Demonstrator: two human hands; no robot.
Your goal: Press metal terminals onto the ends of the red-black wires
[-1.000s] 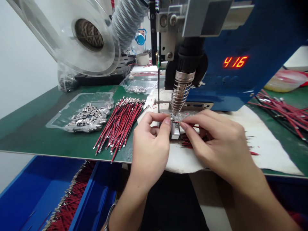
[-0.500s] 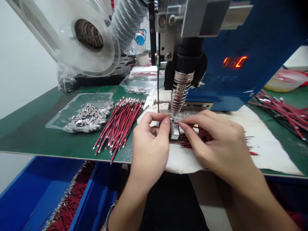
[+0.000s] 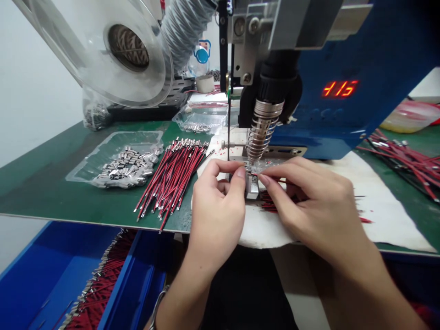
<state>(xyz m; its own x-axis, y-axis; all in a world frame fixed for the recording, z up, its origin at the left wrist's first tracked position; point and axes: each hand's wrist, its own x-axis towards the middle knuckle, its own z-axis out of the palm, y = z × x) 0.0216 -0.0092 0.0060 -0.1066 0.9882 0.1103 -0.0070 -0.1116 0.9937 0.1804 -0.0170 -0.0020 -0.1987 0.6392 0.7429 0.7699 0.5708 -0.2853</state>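
Note:
My left hand (image 3: pixel 218 199) is closed in a pinch at the left side of a small metal fixture (image 3: pixel 252 190); what lies between its thumb and forefinger is too small and hidden to make out. From the right, my right hand (image 3: pixel 309 201) pinches a thin red wire (image 3: pixel 282 181), with the fingertips at the fixture. Just above the fingertips, the soldering tip with its coil spring (image 3: pixel 263 133) points down at the fixture. Beneath my right hand, more red and black wires (image 3: pixel 268 201) lie on white paper, partly covered.
A bundle of red-black wires with metal ends (image 3: pixel 175 176) lies left of my hands. Beyond it stands a clear tray (image 3: pixel 80 167) of small metal cylinders. A blue machine (image 3: pixel 319 123) with lit digits rises behind; a blue bin (image 3: pixel 44 256) sits below the table edge.
The whole view has shifted slightly, so everything sits a little further right. The lit digits read differently. Both hands keep their pinch at the fixture.

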